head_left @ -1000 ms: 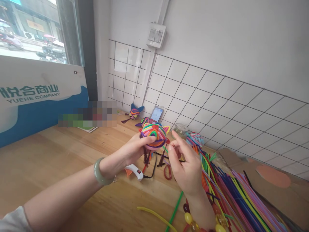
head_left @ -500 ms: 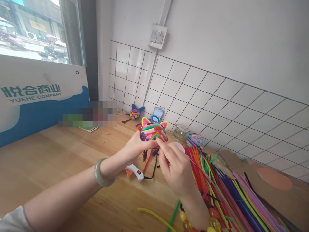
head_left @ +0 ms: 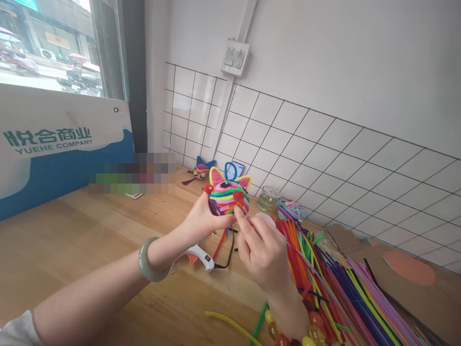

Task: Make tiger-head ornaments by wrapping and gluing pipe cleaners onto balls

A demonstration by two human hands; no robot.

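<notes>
A striped cat head ornament point(head_left: 228, 194) made of colourful pipe cleaners, with pink-and-yellow ears, a dark eye and a blue loop on top, is held up above the table. Wrapped around its left side and underside is my left hand point(head_left: 201, 211), closed on it. My right hand point(head_left: 261, 242) has its index fingertip pressed at the ornament's lower front, the other fingers curled in; its thumb is mostly hidden. Below the hands lies a white glue gun point(head_left: 201, 257) with a black cord, partly covered by my left wrist.
Bundles of colourful pipe cleaners point(head_left: 345, 288) spread across the right, beside brown cardboard point(head_left: 410, 283). At the back stand a blue-eared cat head point(head_left: 202, 169), a phone point(head_left: 236, 169), a glass jar point(head_left: 267, 198) and a pastel ornament point(head_left: 291, 209). A wire grid point(head_left: 309, 144) lines the wall.
The ornament has tilted, so its dark eye and more of its upper front show, and its dark tassels are out of sight. My right index finger still touches its lower front.
</notes>
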